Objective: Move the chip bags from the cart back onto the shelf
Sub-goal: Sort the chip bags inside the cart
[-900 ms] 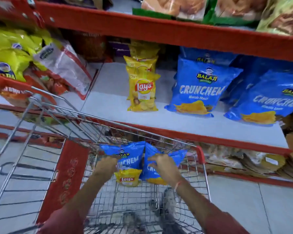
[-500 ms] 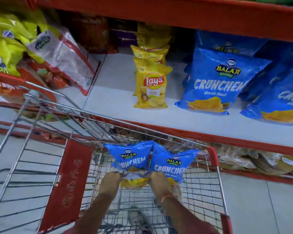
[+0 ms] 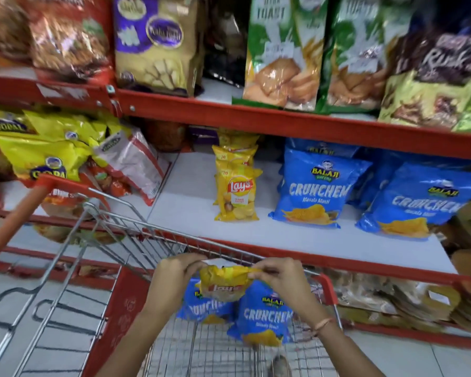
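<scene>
Red shop shelving fills the background, with a wire cart parked against it. Over the cart, the left hand and right hand are both pinched shut on the top seam of a small yellow chip bag, one at each corner, so that it hangs just above the basket. Its label reads "Lay's". Under it, two blue chip bags marked "Balaji Crunchem" lie in the cart.

Such a bag is probably very light, puffed with air, slick and easily crushed, so the crimped seam looks the safest place to hold it.

Beyond the cart, on the white middle shelf, a row of matching yellow bags stands upright, with large blue "Crunchem Masala Masti" bags beside it. Farther left, yellow packs read "Gopal". Green packets on the shelf above read "Toast".
</scene>
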A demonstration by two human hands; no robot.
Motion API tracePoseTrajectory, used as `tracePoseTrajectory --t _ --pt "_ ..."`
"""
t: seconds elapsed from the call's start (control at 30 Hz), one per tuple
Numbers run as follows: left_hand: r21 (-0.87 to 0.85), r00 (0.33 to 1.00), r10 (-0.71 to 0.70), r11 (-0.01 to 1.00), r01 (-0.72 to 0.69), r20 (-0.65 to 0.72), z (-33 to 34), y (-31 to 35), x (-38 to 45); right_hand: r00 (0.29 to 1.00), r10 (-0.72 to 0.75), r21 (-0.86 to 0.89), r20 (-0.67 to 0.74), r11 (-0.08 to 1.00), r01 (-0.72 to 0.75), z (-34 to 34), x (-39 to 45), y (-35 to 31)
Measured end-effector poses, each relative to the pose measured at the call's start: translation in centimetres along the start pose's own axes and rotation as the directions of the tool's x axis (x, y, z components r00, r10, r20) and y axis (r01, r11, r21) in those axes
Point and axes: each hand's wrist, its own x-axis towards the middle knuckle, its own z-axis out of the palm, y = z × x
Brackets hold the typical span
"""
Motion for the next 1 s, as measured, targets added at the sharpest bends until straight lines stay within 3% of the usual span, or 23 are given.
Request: tracePoseTrajectory --t 0.13,0.4,0.63,0.73,0.83,0.9,1.0 --pt "-0.057 0.981 0.116 0.990 -0.126 -0.156 -2.2 2.7 4.1 0.987 -0.049 0.142 -0.150 0.987 0.071 -4.1 2.6 -2.6" --pt "-0.054 0.946 0.195 0.975 -0.215 -0.258 -2.1 7.3 11.6 0.936 -0.134 0.084 -0.325 0.982 0.169 -9.9 8.4 -3.8" --pt "-0.086 0.999 0.000 0.996 -0.005 -0.049 2.0 7.0 14.5 0.945 -0.036 -0.036 -0.325 0.999 0.026 -9.4 10.9 -0.4" --pt "-0.164 0.977 -0.107 0.983 0.077 -0.184 3.2 6.4 13.1 0.916 -0.007 0.045 -0.402 0.999 0.027 -8.8 10.1 1.3" --pt "-0.287 0.929 -0.162 0.956 0.064 -0.332 5.3 5.1 9.0 0.877 -0.013 0.108 -0.481 0.991 0.074 -7.6 7.4 3.9" --pt "-0.273 0.948 -0.170 0.957 0.094 -0.268 7.7 3.7 6.0 0.876 0.003 0.099 -0.481 0.994 0.051 -6.4 5.1 6.3" --pt "-0.179 0.981 -0.192 0.967 0.182 -0.042 11.2 1.7 3.0 0.929 -0.012 -0.087 -0.370 0.996 -0.022 -4.4 2.3 10.4"
